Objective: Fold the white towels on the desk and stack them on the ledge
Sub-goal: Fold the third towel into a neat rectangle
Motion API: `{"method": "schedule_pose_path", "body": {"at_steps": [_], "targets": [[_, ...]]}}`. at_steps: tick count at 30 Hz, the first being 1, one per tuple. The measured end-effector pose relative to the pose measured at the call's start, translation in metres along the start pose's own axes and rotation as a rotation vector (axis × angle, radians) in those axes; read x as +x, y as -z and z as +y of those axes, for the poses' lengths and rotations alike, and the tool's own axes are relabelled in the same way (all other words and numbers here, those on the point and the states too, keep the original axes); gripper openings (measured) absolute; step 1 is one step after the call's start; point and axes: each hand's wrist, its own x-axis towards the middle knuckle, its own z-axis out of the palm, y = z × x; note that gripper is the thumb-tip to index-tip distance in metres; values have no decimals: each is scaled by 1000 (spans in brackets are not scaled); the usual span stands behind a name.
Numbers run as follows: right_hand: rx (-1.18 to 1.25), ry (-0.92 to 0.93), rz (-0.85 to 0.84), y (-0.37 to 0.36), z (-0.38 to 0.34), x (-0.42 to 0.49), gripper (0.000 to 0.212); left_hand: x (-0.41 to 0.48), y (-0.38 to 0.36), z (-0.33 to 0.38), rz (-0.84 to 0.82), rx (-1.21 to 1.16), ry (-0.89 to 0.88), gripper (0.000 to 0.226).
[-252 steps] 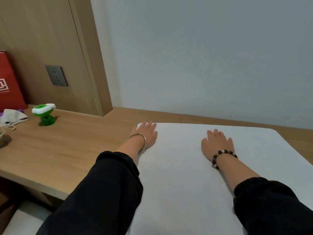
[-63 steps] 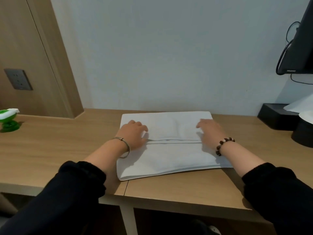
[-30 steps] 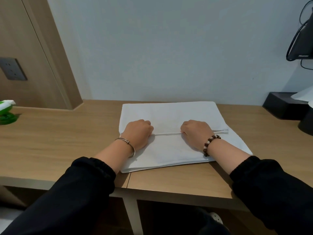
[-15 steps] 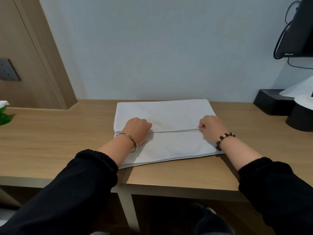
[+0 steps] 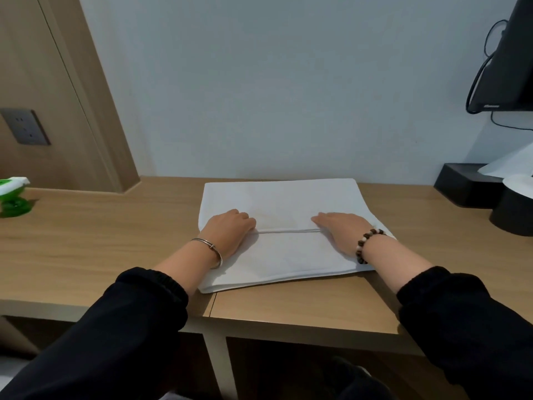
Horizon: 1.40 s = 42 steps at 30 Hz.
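A: While the left hand [image 5: 227, 232] grips the towel [image 5: 282, 197] fold with curled fingers, what changed?
B: Right hand [image 5: 337, 230] uncurled, now lies flat, pressing the towel on the surface [image 5: 115, 241]. Creasing, I'd judge; stacking on the ledge remains.
A: Containers?
B: Far right, a black box [image 5: 461, 183] holds white sheets [image 5: 510, 166].

light: soft, even, moderately bright indoor; source cannot be told
shadows: faint, soft-edged, on the white towel [image 5: 277, 255] just right of the left hand [image 5: 227, 232] and along both forearms; deep dark below the desk [image 5: 86, 241]
exposure: towel washed out, weave barely shows
blur: mild overall softness, compression smear
distortion: wide-angle bend, wood panel [image 5: 57, 82] leans at left edge
focus: black sleeves [image 5: 129, 327] soft, detail lost
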Motion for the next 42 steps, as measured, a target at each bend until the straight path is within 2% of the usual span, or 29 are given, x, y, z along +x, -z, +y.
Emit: {"method": "schedule_pose_path", "body": {"at_steps": [7, 12, 17, 19, 22, 25, 28, 31, 34, 38, 42], "targets": [[-99, -79, 63, -1, -3, 0, 40, -25, -2, -41, -87, 115, 170, 27], [-244, -161, 44, 2, -9, 11, 27, -19, 5, -33, -148, 186, 215, 26], [-310, -162, 49, -3, -7, 26, 32, -4, 3, -30, -216, 271, 267, 27], [-252, -173, 58, -12, 1, 31, 41, 3, 0, -35, -235, 227, 309, 27], [17, -225, 2, -18, 5, 37, 53, 14, -3, -47, -262, 160, 358, 28], [79, -235, 3, -13, 3, 43, 56, 24, 0, -48, -281, 123, 410, 29], [117, -306, 83, -1, 4, 45, 54, 27, 11, -44, -134, 54, 466, 28], [134, -361, 325, 16, 4, 42, 40, 25, 23, -48, 75, -23, 461, 33], [104, -318, 508, 28, 6, 34, 41, 17, 33, -50, 208, -134, 466, 40], [117, -271, 610, 30, 8, 13, 50, -7, 41, -44, 305, -171, 409, 47], [43, -213, 575, 18, 1, -20, 57, -39, 33, -27, 286, -162, 372, 49]]}}
